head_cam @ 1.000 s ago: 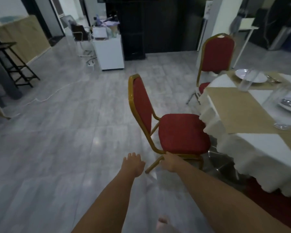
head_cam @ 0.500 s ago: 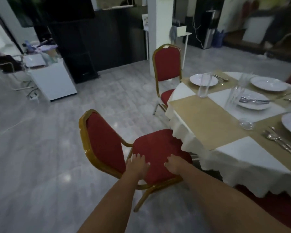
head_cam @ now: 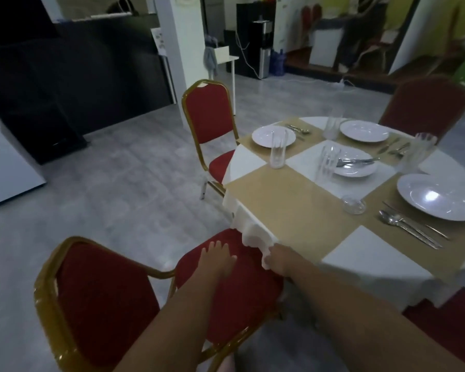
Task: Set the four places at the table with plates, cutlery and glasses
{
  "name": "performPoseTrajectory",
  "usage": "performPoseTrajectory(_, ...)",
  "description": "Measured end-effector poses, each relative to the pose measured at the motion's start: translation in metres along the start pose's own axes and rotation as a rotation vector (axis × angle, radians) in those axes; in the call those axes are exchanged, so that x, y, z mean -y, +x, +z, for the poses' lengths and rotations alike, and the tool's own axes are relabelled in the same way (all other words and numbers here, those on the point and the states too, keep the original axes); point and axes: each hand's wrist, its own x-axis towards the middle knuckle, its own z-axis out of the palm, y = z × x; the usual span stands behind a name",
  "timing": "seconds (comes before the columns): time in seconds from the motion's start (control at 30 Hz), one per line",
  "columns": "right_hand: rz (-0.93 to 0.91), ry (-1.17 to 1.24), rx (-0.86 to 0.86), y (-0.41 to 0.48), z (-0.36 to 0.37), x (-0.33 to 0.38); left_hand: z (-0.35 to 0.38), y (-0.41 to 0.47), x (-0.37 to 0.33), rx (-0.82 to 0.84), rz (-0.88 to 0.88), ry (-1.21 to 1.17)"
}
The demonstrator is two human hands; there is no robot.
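Pressing left hand (head_cam: pixel 218 257) flat, fingers straight, on red chair seat (head_cam: pixel 242 299). Holding right hand (head_cam: pixel 278 260) at hem of cloth (head_cam: pixel 255 237) over the counter (head_cam: pixel 293 210), seemingly touching it; cannot tell its grip, fingers hidden. Laid out on the counter: plates (head_cam: pixel 437 197), cutlery (head_cam: pixel 411 228), glasses (head_cam: pixel 278 149).

Chairs (head_cam: pixel 105 299) red w/ gold frames. Cloth (head_cam: pixel 370 261) white, w/ tan runners (head_cam: pixel 293 200) crossing it, so the top reads as tan & white checks. Plates (head_cam: pixel 437 197) plain white, glasses (head_cam: pixel 278 149) clear, cutlery (head_cam: pixel 411 226) silver. Floor (head_cam: pixel 105 197) grey, faintly mottled.
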Motion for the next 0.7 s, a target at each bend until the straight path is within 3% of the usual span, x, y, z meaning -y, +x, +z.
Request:
performPoseTrajectory(0.3,0.251,0.16,-0.092,0.064,-0.049,-0.052,-0.052,0.125,-0.021,0.003,0.188,0.079)
performPoseTrajectory(0.7,0.489,0.212,-0.18,0.08,-0.083,-0.119,-0.063,0.225,-0.086,0.111,0.413,0.182)
